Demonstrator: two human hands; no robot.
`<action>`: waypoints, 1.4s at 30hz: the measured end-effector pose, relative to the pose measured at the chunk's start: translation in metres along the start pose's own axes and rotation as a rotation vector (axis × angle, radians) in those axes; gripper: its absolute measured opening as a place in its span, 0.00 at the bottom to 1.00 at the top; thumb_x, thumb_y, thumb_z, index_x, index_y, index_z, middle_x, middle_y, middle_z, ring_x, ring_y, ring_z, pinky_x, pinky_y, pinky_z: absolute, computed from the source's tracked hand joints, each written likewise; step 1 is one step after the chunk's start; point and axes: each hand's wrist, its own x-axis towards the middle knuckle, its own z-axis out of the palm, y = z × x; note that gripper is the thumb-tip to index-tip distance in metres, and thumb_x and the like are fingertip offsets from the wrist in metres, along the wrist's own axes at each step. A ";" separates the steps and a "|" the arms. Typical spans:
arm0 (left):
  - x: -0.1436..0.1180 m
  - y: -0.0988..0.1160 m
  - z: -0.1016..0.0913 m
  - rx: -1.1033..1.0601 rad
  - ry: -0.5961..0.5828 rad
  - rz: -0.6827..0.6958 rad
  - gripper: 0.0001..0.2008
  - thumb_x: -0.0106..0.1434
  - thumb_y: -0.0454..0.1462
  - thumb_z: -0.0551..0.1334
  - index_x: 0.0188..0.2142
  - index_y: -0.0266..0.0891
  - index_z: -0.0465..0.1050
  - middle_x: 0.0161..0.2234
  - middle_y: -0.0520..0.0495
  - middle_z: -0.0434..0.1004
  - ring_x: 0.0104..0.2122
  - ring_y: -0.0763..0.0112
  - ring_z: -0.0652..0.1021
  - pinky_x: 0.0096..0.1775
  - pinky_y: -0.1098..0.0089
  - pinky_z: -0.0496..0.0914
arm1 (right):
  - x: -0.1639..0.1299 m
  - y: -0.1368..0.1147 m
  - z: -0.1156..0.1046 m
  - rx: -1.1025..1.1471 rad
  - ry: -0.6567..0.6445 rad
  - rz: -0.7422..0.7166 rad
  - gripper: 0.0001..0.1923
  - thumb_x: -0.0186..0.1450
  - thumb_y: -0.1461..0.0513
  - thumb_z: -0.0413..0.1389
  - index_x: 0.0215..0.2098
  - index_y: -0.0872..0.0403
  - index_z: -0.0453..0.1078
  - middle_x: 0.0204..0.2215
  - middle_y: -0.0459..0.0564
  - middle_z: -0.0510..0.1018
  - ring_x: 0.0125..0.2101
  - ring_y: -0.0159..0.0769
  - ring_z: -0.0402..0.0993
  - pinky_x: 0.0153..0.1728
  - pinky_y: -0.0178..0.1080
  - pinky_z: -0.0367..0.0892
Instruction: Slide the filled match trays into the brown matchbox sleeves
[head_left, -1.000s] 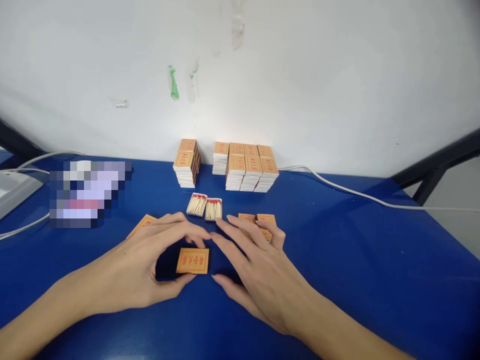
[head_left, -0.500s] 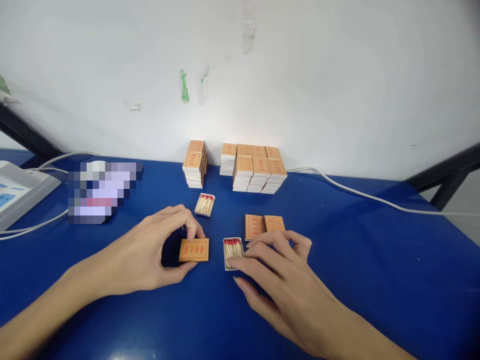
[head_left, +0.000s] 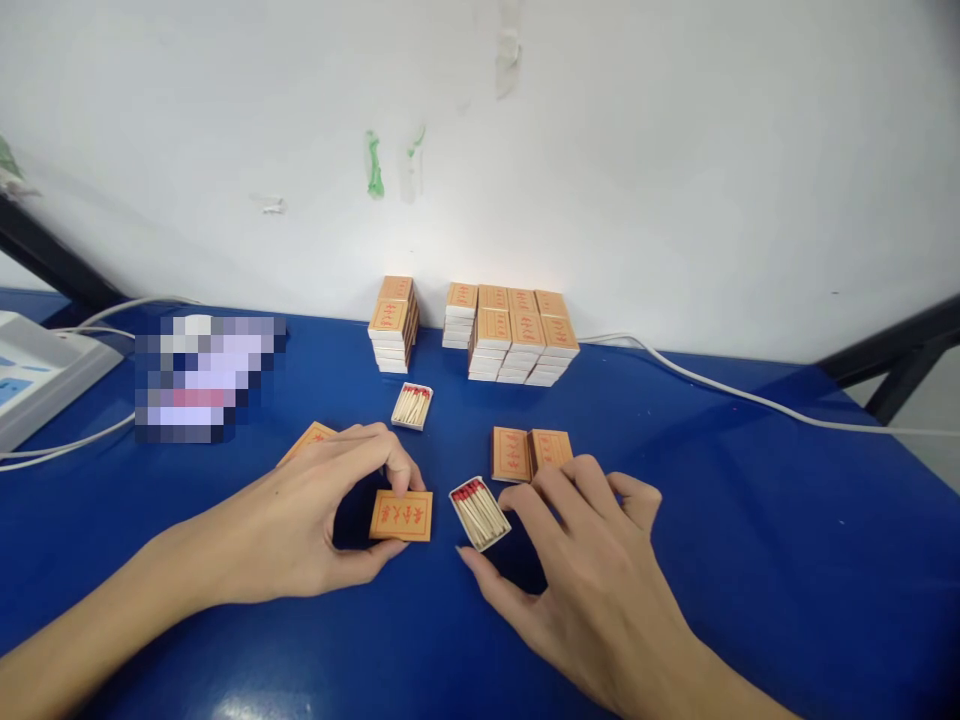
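My left hand [head_left: 300,525] pinches an orange matchbox sleeve [head_left: 402,516] lying flat on the blue table [head_left: 750,540], thumb at its near edge and forefinger at its far edge. My right hand [head_left: 592,560] touches the right side of an open tray of red-tipped matches [head_left: 480,513], which lies angled just right of the sleeve. A second open tray of matches [head_left: 412,405] lies farther back. Two more orange sleeves [head_left: 530,452] lie side by side beyond my right fingers. Another sleeve [head_left: 309,440] peeks out behind my left hand.
Stacks of closed matchboxes [head_left: 514,335] and a smaller stack [head_left: 394,323] stand against the white wall. A white cable [head_left: 750,400] runs along the back right. A grey device [head_left: 37,375] with cords sits at the far left, next to a blurred patch.
My right hand pulled one tray of matches from the back toward me and turned it beside the sleeve. My left hand kept its pinch on the sleeve.
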 end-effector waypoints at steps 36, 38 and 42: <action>-0.005 -0.004 0.014 -0.110 0.022 0.086 0.09 0.80 0.35 0.67 0.48 0.49 0.67 0.58 0.55 0.87 0.56 0.71 0.87 0.55 0.68 0.79 | 0.001 0.016 -0.004 0.248 -0.080 -0.130 0.04 0.79 0.62 0.64 0.51 0.54 0.78 0.40 0.48 0.86 0.43 0.43 0.76 0.50 0.49 0.57; -0.004 -0.004 0.016 -0.140 0.016 0.086 0.09 0.79 0.35 0.67 0.48 0.48 0.67 0.58 0.53 0.87 0.56 0.70 0.87 0.55 0.69 0.80 | 0.000 0.015 -0.004 0.248 -0.072 -0.131 0.05 0.79 0.62 0.64 0.51 0.53 0.78 0.40 0.47 0.86 0.43 0.43 0.76 0.50 0.49 0.57; -0.002 0.000 0.019 -0.191 0.054 0.134 0.09 0.79 0.34 0.68 0.48 0.48 0.68 0.57 0.51 0.87 0.54 0.69 0.88 0.53 0.70 0.82 | 0.001 0.012 -0.005 0.275 -0.038 -0.118 0.05 0.79 0.62 0.65 0.52 0.53 0.77 0.39 0.46 0.86 0.42 0.42 0.77 0.49 0.48 0.57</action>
